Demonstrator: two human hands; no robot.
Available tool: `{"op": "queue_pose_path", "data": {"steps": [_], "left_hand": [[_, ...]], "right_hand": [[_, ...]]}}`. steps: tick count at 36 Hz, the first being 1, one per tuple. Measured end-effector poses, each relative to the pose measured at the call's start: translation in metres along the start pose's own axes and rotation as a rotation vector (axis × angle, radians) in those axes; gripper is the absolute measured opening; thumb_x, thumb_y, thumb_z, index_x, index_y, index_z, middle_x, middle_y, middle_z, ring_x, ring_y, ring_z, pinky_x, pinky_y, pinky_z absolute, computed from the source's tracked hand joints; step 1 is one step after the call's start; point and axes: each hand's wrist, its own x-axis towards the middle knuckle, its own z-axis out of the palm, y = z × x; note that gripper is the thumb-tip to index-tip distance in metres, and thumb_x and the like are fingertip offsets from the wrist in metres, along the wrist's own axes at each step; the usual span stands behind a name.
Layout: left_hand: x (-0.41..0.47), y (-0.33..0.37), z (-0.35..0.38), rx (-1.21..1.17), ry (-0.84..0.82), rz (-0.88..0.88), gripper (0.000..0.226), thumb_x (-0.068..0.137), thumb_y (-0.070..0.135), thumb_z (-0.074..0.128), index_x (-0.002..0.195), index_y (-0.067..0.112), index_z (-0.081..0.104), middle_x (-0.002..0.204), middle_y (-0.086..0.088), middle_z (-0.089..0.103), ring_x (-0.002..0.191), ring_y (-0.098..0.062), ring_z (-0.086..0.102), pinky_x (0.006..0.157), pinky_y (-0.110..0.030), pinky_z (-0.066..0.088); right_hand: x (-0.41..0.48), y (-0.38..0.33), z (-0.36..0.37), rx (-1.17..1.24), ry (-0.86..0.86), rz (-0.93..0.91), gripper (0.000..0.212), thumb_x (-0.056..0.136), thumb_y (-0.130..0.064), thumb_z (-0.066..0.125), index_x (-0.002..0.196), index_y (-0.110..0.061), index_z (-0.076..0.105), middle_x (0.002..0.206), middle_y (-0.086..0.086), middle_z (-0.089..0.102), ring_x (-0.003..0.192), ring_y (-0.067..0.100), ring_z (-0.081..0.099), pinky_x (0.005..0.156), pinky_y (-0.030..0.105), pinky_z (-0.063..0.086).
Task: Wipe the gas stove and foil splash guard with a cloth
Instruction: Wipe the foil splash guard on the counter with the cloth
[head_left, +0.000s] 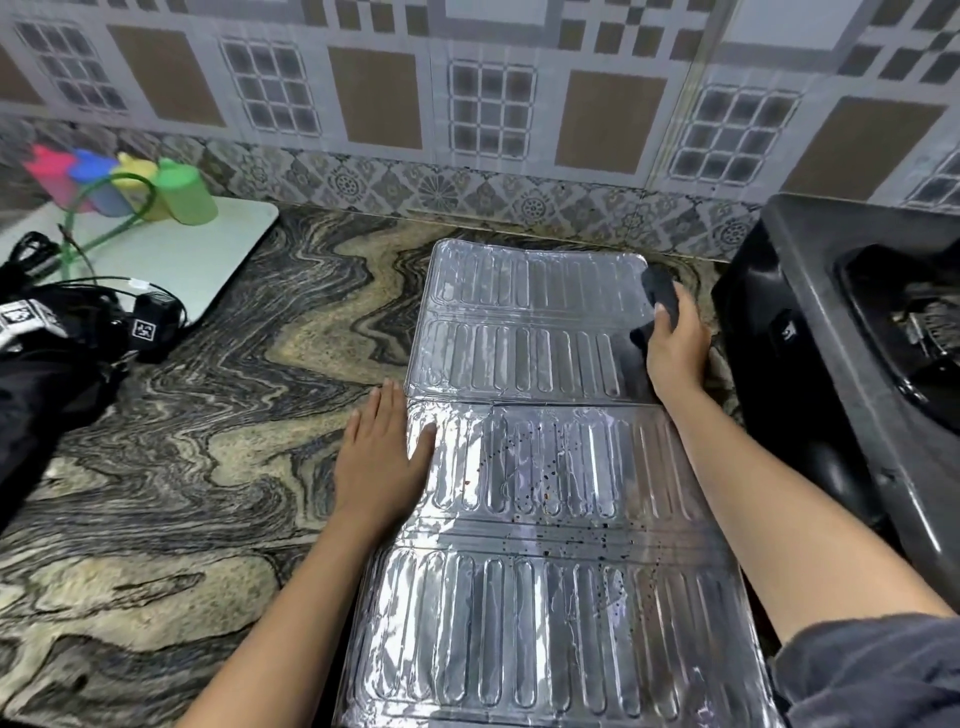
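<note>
The silver foil splash guard (524, 467) lies flat on the marbled counter, its ribbed panels running from near me to the wall. Dark specks dot its middle and near panels. My left hand (382, 457) rests flat, fingers together, on the guard's left edge with nothing in it. My right hand (675, 345) presses a dark cloth (660, 299) onto the far right part of the guard. The black gas stove (831, 364) stands just right of the guard, with one burner partly in view.
A white board (171, 260) at the back left carries several coloured plastic bottles (182, 192). Black gear with cables and tag markers (67, 332) sits at the left edge. Patterned wall tiles (467, 104) run behind the counter (208, 415).
</note>
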Motion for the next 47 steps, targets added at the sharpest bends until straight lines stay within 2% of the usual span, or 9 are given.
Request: {"op": "queue_pose_path", "data": {"steps": [4, 15, 19, 22, 24, 28, 33, 37, 47], "left_hand": [[0.001, 0.001, -0.002, 0.004, -0.002, 0.005, 0.068, 0.096, 0.052, 0.017, 0.149, 0.015, -0.004, 0.158, -0.001, -0.005, 0.146, -0.013, -0.005, 0.12, -0.033, -0.002], [0.003, 0.015, -0.02, -0.017, 0.023, -0.055, 0.07, 0.095, 0.05, 0.032, 0.149, 0.009, 0.012, 0.158, -0.007, 0.012, 0.147, -0.02, 0.008, 0.119, -0.038, 0.01], [-0.016, 0.029, -0.024, -0.099, 0.09, -0.047, 0.067, 0.095, 0.043, 0.038, 0.148, 0.007, 0.017, 0.157, -0.009, 0.018, 0.146, -0.024, 0.014, 0.118, -0.04, 0.013], [-0.038, 0.034, -0.025, -0.165, 0.082, -0.037, 0.067, 0.093, 0.046, 0.039, 0.142, 0.001, 0.028, 0.153, -0.012, 0.027, 0.142, -0.032, 0.024, 0.116, -0.047, 0.023], [-0.054, 0.03, -0.021, -0.162, 0.084, -0.054, 0.067, 0.093, 0.045, 0.04, 0.144, 0.005, 0.027, 0.154, -0.009, 0.024, 0.143, -0.028, 0.021, 0.116, -0.046, 0.024], [-0.088, 0.015, -0.014, -0.163, 0.071, -0.118, 0.071, 0.092, 0.054, 0.032, 0.135, -0.003, 0.036, 0.15, -0.016, 0.03, 0.142, -0.028, 0.022, 0.116, -0.045, 0.023], [-0.123, -0.002, -0.006, -0.143, 0.076, -0.108, 0.066, 0.095, 0.047, 0.036, 0.149, 0.015, 0.015, 0.157, -0.009, 0.013, 0.146, -0.022, 0.011, 0.119, -0.041, 0.015], [-0.131, 0.001, -0.005, -0.08, 0.041, -0.114, 0.07, 0.096, 0.049, 0.03, 0.15, 0.011, 0.005, 0.158, -0.006, 0.003, 0.147, -0.019, 0.004, 0.12, -0.038, 0.009], [-0.131, 0.0, 0.001, 0.021, 0.03, -0.12, 0.068, 0.097, 0.049, 0.021, 0.149, 0.012, 0.0, 0.159, -0.004, -0.003, 0.147, -0.015, -0.002, 0.12, -0.034, 0.003]], "right_hand": [[0.003, -0.028, -0.01, 0.083, 0.017, -0.039, 0.042, 0.099, -0.014, 0.039, 0.14, -0.006, 0.036, 0.145, 0.01, 0.041, 0.134, 0.023, 0.037, 0.095, 0.011, 0.025], [-0.027, -0.065, -0.033, 0.19, -0.097, -0.142, 0.041, 0.099, -0.01, 0.038, 0.14, -0.003, 0.035, 0.145, 0.011, 0.04, 0.135, 0.021, 0.035, 0.089, 0.004, 0.022], [-0.055, -0.048, -0.039, 0.171, -0.121, -0.119, 0.039, 0.099, -0.01, 0.038, 0.137, -0.004, 0.04, 0.139, 0.011, 0.047, 0.127, 0.021, 0.043, 0.084, 0.008, 0.028], [-0.076, -0.033, -0.045, 0.152, -0.158, -0.075, 0.041, 0.099, -0.012, 0.037, 0.14, -0.006, 0.037, 0.143, 0.009, 0.043, 0.132, 0.021, 0.04, 0.092, 0.011, 0.027], [-0.088, -0.023, -0.053, 0.121, -0.164, -0.059, 0.04, 0.099, -0.011, 0.037, 0.139, -0.005, 0.037, 0.142, 0.011, 0.044, 0.131, 0.023, 0.04, 0.09, 0.01, 0.026], [-0.11, -0.003, -0.065, 0.027, -0.192, -0.044, 0.04, 0.099, -0.011, 0.036, 0.139, -0.006, 0.037, 0.141, 0.012, 0.043, 0.13, 0.028, 0.04, 0.098, 0.022, 0.03], [-0.129, 0.025, -0.065, -0.276, -0.259, -0.077, 0.041, 0.099, -0.017, 0.035, 0.14, -0.014, 0.038, 0.146, 0.006, 0.039, 0.133, 0.026, 0.036, 0.105, 0.038, 0.032], [-0.141, 0.046, -0.055, -0.522, -0.296, -0.201, 0.046, 0.097, -0.029, 0.039, 0.142, -0.022, 0.035, 0.151, -0.003, 0.033, 0.143, 0.015, 0.021, 0.116, 0.037, 0.013], [-0.146, 0.036, -0.031, -0.639, -0.317, -0.116, 0.051, 0.098, -0.039, 0.027, 0.147, -0.026, 0.021, 0.157, -0.006, 0.017, 0.146, 0.017, 0.005, 0.116, 0.049, -0.001]]}}
